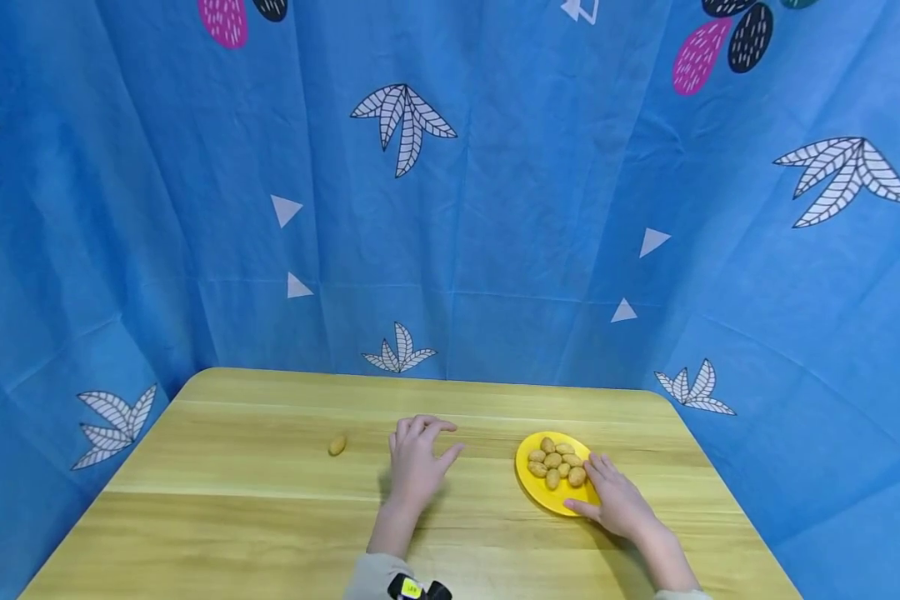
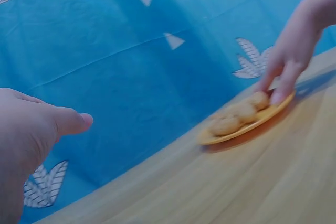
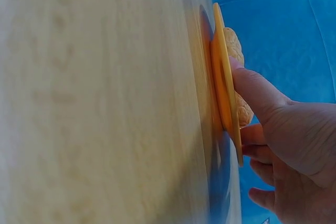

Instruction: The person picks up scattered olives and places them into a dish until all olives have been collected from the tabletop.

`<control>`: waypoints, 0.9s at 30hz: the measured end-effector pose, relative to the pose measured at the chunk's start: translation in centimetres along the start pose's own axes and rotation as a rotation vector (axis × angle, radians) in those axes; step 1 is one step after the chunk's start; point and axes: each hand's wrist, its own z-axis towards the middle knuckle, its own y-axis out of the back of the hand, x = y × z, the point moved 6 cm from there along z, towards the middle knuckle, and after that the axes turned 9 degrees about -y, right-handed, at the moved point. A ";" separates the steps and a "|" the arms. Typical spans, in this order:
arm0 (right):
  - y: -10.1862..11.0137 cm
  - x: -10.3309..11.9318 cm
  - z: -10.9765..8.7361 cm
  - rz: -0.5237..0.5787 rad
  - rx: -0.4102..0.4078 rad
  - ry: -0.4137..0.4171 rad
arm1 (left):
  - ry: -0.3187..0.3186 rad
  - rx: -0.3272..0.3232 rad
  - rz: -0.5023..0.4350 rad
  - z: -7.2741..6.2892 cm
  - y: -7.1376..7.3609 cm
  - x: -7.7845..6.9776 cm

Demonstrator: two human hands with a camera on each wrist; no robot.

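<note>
A round yellow plate [image 1: 547,499] stands on the right part of the table, bearing several tan, wrinkled, walnut-like pieces [image 1: 552,460]. My right hand [image 1: 621,502] rests at its right side, thumb and fingers spread. In the right wrist view the right thumb [image 3: 257,87] lies over the plate's upper face beside the pieces; the other fingers are near the rim, partly hidden. My left hand [image 1: 414,468] hovers over the middle of the table, holding nothing, thumb apart from the loosely bent fingers. To its left lies a single tan piece [image 1: 337,445], not touched.
The wooden table [image 1: 255,533] has rounded far corners. A blue patterned curtain [image 1: 525,208] hangs behind it and along both sides. A dark device with a yellow label [image 1: 411,588] sits at the left sleeve.
</note>
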 end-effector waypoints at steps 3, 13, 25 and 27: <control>-0.2 -0.1 0.0 0.010 0.003 -0.005 | 0.029 -0.039 0.008 0.0 1.0 1.3; -0.2 -0.1 0.0 -0.002 -0.033 0.026 | 0.108 -0.114 0.044 -0.3 3.8 4.9; -0.4 -0.2 0.2 0.003 0.011 -0.011 | 0.260 -0.129 0.107 -2.0 6.1 10.3; -0.4 -0.2 0.3 0.002 0.006 -0.006 | 0.282 -0.130 0.112 -2.3 6.2 11.1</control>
